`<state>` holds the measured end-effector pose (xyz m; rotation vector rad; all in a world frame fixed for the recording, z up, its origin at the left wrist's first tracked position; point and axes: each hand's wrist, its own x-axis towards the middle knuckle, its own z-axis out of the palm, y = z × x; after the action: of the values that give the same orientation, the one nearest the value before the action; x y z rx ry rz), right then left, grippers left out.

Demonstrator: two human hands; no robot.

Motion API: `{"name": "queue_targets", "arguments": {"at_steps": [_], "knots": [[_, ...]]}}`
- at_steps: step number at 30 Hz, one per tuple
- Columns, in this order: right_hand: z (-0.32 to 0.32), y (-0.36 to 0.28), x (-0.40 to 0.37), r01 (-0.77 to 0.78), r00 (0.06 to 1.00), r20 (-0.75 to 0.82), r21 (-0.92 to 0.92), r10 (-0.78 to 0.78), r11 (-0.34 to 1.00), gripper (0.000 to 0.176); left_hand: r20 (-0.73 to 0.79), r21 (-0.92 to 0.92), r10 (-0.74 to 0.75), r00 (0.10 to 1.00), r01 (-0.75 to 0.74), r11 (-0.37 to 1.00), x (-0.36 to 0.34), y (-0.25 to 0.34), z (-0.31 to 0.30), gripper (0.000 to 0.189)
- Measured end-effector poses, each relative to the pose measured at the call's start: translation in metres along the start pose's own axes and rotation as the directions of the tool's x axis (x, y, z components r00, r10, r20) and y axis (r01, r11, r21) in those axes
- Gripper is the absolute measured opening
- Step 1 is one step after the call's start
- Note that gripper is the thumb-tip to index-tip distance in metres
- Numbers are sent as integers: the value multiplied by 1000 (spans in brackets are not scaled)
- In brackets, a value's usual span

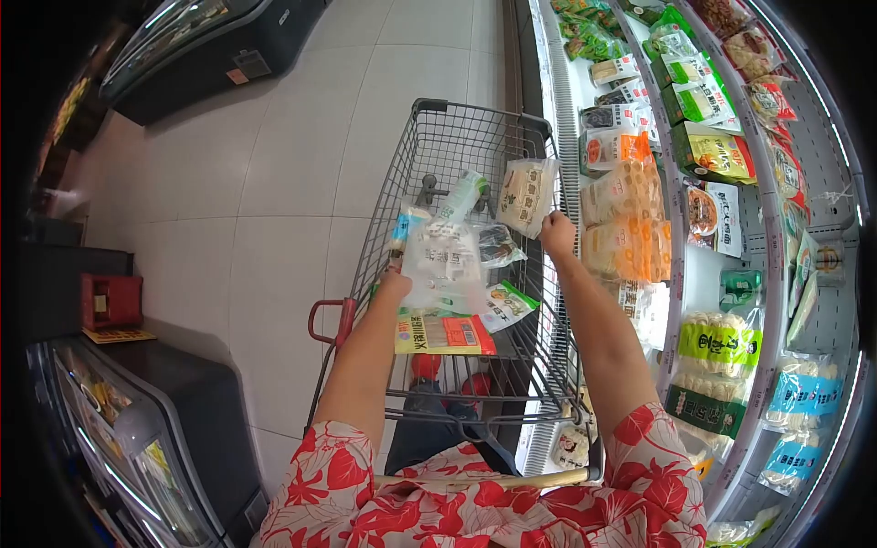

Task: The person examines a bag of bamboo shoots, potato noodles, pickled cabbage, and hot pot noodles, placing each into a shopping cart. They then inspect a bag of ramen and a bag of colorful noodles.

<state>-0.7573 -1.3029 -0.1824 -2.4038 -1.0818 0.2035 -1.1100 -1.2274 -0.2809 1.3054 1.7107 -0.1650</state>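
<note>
My right hand [557, 235] is closed on the lower corner of a clear bag of beige food with dark printed characters [528, 195], held over the right side of the wire shopping cart [475, 111]. On the cart's left side, my left hand [393, 283] is closed at the lower end of a slim blue-and-white packet [403, 226]; its fingertips are partly hidden. Between the hands lie a white translucent bag [445, 265], a green-and-white packet [464, 194] and a packet of dark food [499, 245]. Closer to me are a yellow-and-red packet [443, 334] and a green-edged packet [508, 306].
A refrigerated shelf unit runs along the right, with orange-and-clear bags [627, 247] and green-labelled noodle packs [719, 343]. Dark freezer cases [206, 59] stand at the left, one with a red box [113, 300] near it. The cart's wooden-coloured handle [512, 479] is at my waist.
</note>
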Motion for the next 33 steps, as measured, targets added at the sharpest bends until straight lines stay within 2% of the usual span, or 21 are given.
{"name": "queue_targets", "arguments": {"at_steps": [2, 3, 4, 5, 6, 7, 8, 10, 12, 14, 16, 18, 22, 24, 25, 27, 28, 30, 31, 32, 33], "knots": [[28, 17, -7, -54, 998, 31, 43, 53, 998, 23, -170, 99, -54, 984, 71, 992, -35, 11, -9, 54], [27, 15, -14, -101, 994, 59, 86, 96, 991, 23, -160, 106, -56, 985, 74, 992, -37, 11, -4, 54], [25, 11, -21, -106, 993, 57, 82, 102, 991, 23, -161, 225, 89, 983, -52, 973, -37, 17, -3, 59], [20, 6, -27, -189, 967, 206, 202, 147, 961, 23, -147, 339, 242, 959, -181, 923, -36, 25, -3, 64], [8, -3, -36, -285, 921, 348, 303, 173, 909, 24, -138, 340, 260, 956, -201, 919, -48, 37, -12, 64], [-12, -15, -49, -254, 911, 394, 304, 122, 918, 23, 87, 299, 319, 944, -331, 895, -71, 58, -29, 68], [-39, -30, -65, -223, 899, 432, 303, 76, 926, 23, 309, 234, 376, 874, -452, 861, -93, 81, -43, 72], [-97, -51, -107, -62, 896, 437, 294, -76, 954, 22, 344, 37, 573, 744, -620, 783, -132, 92, -59, 81], [-155, -66, -156, 96, 900, 365, 367, -238, 925, 21, 205, -145, 624, 754, -607, 781, -200, 102, -79, 84], [-209, -71, -204, 179, 900, 336, 294, -277, 939, 26, 198, -113, 643, 740, -634, 765, -249, 101, -89, 84], [-253, -76, -251, 203, 947, 200, 229, -250, 952, 35, 201, -57, 665, 720, -669, 741, -292, 98, -97, 84], [-276, -72, -298, 208, 973, 67, 147, -219, 967, 35, 232, -192, 792, 564, -772, 606, -331, 98, -92, 80], [-276, -58, -373, 169, 986, -6, 68, -169, 983, 33, 305, -204, 832, 464, -821, 533, -385, 72, -66, 74], [-261, -44, -386, 364, 924, -64, -143, -376, 920, 24, 318, -195, 877, 362, -880, 434, -407, 59, -53, 65], [-256, -45, -385, 349, 927, -91, -151, -365, 925, 24, 328, -191, 883, 336, -892, 410, -411, 52, -43, 65], [-245, -52, -382, 147, 967, -173, -206, -184, 967, 21, 314, 20, 944, 101, -995, 100, -407, 33, -14, 57], [-241, -52, -380, 119, 967, -199, -207, -161, 971, 21, 335, 16, 939, 74, -997, 73, -402, 24, 1, 57], [-236, -47, -371, 119, 979, -136, -230, -153, 966, 22, 460, -151, 875, 150, -958, 243, -402, 20, 20, 52], [-236, -44, -368, 142, 977, -121, -252, -177, 957, 28, 622, -59, 750, 227, -940, 335, -406, 24, 18, 46], [-239, -45, -364, 130, 976, -138, -251, -169, 959, 28, 627, -56, 748, 215, -946, 319, -408, 31, 18, 46], [-242, -47, -359, 106, 992, -33, -291, -121, 951, 29, 656, -45, 725, 208, -949, 313, -409, 37, 15, 44]]}}
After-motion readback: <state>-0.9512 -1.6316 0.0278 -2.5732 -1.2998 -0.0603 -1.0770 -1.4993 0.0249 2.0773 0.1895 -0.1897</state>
